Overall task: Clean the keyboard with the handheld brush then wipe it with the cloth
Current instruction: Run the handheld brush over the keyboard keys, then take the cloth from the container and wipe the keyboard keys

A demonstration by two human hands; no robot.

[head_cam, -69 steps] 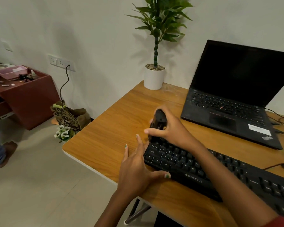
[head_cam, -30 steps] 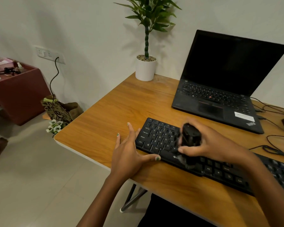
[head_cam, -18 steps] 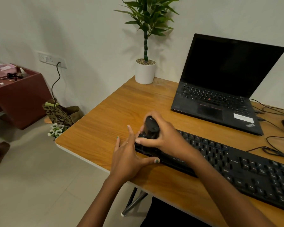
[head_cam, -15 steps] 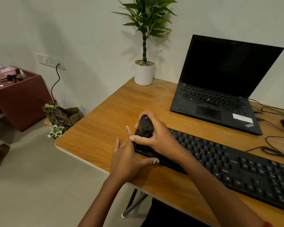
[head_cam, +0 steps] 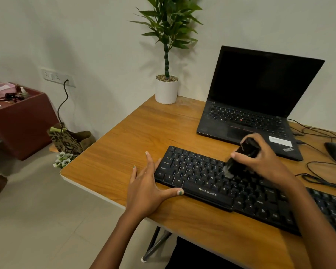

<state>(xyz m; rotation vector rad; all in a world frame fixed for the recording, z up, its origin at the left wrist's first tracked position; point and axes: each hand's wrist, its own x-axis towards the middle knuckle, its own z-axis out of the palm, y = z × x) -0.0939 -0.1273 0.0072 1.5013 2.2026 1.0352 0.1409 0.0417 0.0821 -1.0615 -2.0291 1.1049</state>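
One black keyboard [head_cam: 217,183], flat, matte keys. Right hand [head_cam: 264,158] grips one black brush [head_cam: 239,160] — bristles on the keys. Left hand [head_cam: 145,189] flat, fingers spread, against the keyboard's left end — holds nothing.

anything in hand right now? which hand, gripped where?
Right hand grips the black handheld brush round its body, bristle end down on the keyboard. Left hand holds nothing; it lies open against the keyboard's left end.
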